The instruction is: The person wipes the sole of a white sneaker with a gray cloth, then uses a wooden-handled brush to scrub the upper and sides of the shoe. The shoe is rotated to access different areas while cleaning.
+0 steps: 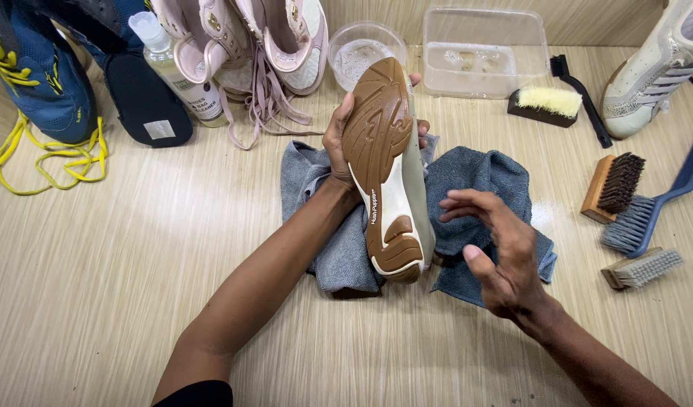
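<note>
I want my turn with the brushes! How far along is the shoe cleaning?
The brown sole looks free of dirt. The left hand holds that shoe tilted on the grey towel; the right hand hovers open beside it. The pink sneakers and blue shoe wait behind.

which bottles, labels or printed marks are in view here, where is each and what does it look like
Bottle: top left among the shoes, leaning, clear with pale liquid, white cap, white label with dark print.
Insole label: small pale rectangle on the dark insole, left of the bottle.
Sole mark: small dark print on the white edge of the brown sole of the shoe held in the left hand.
</note>
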